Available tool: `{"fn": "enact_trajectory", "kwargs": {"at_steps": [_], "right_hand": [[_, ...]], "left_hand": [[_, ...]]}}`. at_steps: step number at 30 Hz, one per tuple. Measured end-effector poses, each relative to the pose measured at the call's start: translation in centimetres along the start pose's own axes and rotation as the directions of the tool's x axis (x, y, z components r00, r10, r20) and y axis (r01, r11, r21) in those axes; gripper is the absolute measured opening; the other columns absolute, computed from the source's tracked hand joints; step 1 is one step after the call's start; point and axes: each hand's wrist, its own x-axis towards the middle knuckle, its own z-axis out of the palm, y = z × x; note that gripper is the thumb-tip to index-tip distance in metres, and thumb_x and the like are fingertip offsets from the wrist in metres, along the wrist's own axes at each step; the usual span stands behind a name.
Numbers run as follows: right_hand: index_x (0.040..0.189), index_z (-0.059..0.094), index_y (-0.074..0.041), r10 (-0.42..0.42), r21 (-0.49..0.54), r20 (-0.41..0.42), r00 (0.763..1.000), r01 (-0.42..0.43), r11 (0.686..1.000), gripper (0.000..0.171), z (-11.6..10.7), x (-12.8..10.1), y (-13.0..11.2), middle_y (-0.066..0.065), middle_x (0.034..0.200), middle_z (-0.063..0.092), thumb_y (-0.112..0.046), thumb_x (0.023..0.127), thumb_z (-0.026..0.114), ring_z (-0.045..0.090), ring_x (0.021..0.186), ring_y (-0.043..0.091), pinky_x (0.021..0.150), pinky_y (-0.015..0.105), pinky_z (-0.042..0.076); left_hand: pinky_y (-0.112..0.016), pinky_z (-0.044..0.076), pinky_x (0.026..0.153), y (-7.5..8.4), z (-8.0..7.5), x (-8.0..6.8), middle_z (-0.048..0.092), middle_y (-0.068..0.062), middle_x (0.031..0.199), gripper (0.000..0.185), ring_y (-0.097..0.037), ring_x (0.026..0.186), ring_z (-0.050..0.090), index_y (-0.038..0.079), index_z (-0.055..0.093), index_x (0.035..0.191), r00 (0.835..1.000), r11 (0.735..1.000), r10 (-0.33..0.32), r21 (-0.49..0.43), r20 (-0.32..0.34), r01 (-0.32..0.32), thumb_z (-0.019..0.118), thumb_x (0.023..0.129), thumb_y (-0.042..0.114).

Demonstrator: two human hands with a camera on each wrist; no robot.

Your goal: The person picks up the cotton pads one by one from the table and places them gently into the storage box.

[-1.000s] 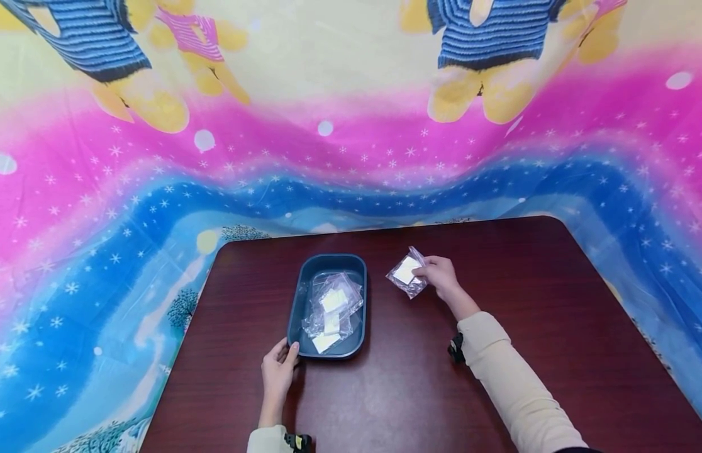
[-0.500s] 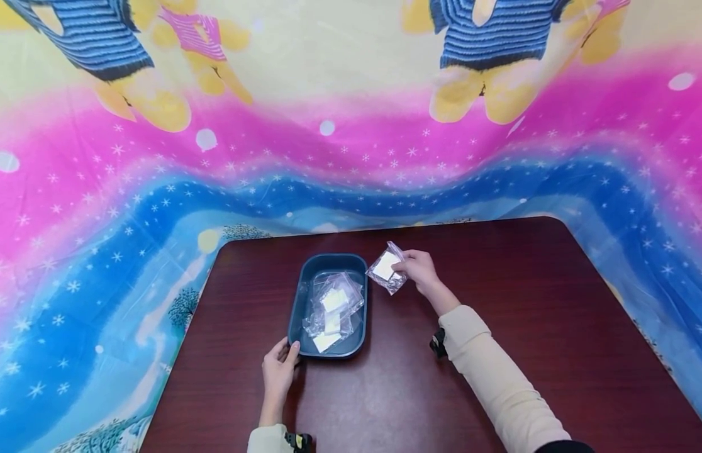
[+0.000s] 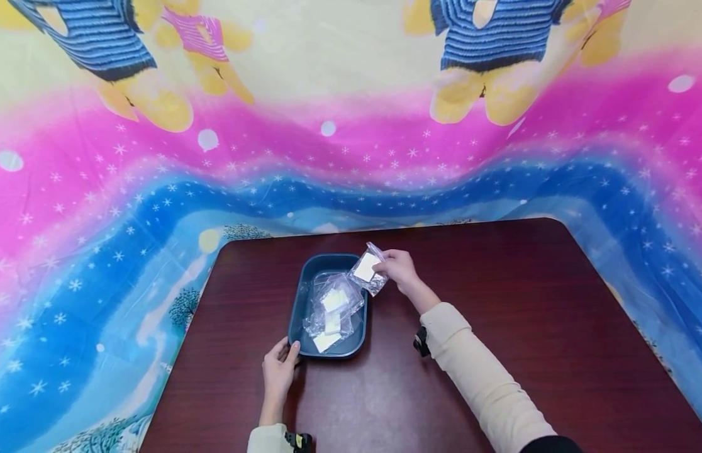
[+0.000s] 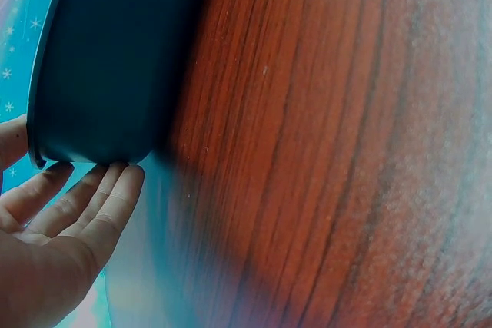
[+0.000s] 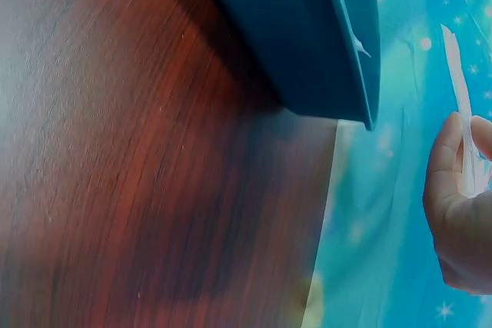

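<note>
A dark blue tray (image 3: 299,306) sits on the dark red table (image 3: 498,302) and holds several clear plastic packets (image 3: 331,305) with white inserts. My right hand (image 3: 397,268) pinches one more clear packet (image 3: 367,269) in the air over the tray's far right corner. In the right wrist view the packet (image 5: 460,113) shows edge-on between thumb and fingers, beside the tray (image 5: 307,28). My left hand (image 3: 280,371) rests against the tray's near left corner, fingers straight on its wall (image 4: 100,74).
A bright cloth (image 3: 102,220) with pink and blue bands and cartoon figures hangs behind and around the table. The table's bare wood stretches to the right of the tray.
My right hand has carried the pinched packet leftward, from the bare table right of the tray to above the tray's far right corner. The left hand and tray have stayed put.
</note>
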Motion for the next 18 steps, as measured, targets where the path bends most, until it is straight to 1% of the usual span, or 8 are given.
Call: {"fn": "enact_trajectory", "kwargs": {"at_steps": [5,12,18], "right_hand": [[0.104,0.059,0.012,0.002,0.009,0.008,1.0,-0.002,1.0,0.034,1.1,0.0,0.1,0.018,0.09,0.059,0.009,0.071,0.066,0.055,0.064,0.013,0.058,0.022,0.051],[0.101,0.061,0.012,-0.002,0.002,0.004,1.0,0.002,1.0,0.033,2.8,0.2,0.4,0.019,0.09,0.06,0.01,0.068,0.067,0.056,0.063,0.013,0.056,0.022,0.051],[0.097,0.063,0.008,-0.005,-0.057,0.036,0.999,0.007,0.998,0.028,4.2,0.0,0.5,0.018,0.091,0.061,0.007,0.069,0.068,0.058,0.064,0.015,0.058,0.025,0.053]], "left_hand": [[-0.033,0.055,0.072,0.1,0.0,0.0,0.055,-0.034,0.11,0.04,-0.033,0.097,0.058,-0.015,0.05,0.119,1.0,1.0,-0.005,-0.012,0.006,0.005,0.059,0.089,0.01],[-0.033,0.055,0.074,0.0,-0.1,-0.1,0.055,-0.032,0.112,0.04,-0.033,0.099,0.057,-0.014,0.05,0.12,1.0,1.0,-0.018,-0.017,0.014,0.018,0.058,0.089,0.01],[-0.033,0.055,0.074,-0.1,-0.1,0.1,0.056,-0.031,0.112,0.039,-0.033,0.1,0.057,-0.013,0.051,0.121,1.0,1.0,-0.014,-0.008,0.009,0.014,0.058,0.09,0.01]]}}
